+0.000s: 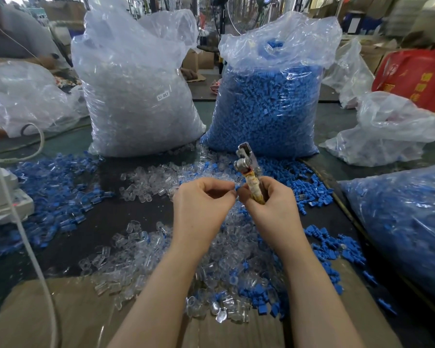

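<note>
My right hand (269, 204) grips a small metal hand tool (246, 162) by its tape-wrapped handle, its steel head pointing up and away. The thumb and forefinger of that hand also pinch a small blue plastic piece (237, 188). My left hand (202, 202) is held against it, fingers curled, pinching something small at the same spot; what it holds is hidden. Below both hands lie loose clear plastic caps (146, 182) and blue plastic pieces (312, 189), scattered over the dark table (106, 222).
A tall bag of clear caps (136, 96) and a tall bag of blue pieces (269, 104) stand behind. Another blue-filled bag (407, 222) lies right. Joined pieces (53, 187) are piled left beside a white device (3, 194) with a cable (30, 252). Cardboard (60, 317) covers the near edge.
</note>
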The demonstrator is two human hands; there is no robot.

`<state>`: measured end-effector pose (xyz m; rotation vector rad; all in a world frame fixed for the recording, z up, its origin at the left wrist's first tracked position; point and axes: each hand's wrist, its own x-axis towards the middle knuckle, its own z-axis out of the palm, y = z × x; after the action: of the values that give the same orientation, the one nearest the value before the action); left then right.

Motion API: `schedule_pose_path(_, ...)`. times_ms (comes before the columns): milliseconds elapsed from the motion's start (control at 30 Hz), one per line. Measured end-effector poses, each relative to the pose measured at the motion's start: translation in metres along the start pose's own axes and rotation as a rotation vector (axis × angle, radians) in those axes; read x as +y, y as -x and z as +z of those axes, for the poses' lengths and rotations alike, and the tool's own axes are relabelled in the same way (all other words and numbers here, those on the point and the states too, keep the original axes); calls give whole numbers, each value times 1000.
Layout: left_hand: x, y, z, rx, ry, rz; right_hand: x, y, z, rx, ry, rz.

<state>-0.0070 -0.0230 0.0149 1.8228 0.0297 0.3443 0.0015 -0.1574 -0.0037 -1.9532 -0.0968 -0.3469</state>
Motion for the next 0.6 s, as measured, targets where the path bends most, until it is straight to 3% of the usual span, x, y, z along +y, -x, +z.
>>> schedule_pose_path(300, -4, 0, 0, 22, 44, -37, -3, 3, -5, -114, -82, 27)
schedule_pose_path(600, -3, -6, -8, 10, 403, -155, 6, 1, -13, -188, -77, 83)
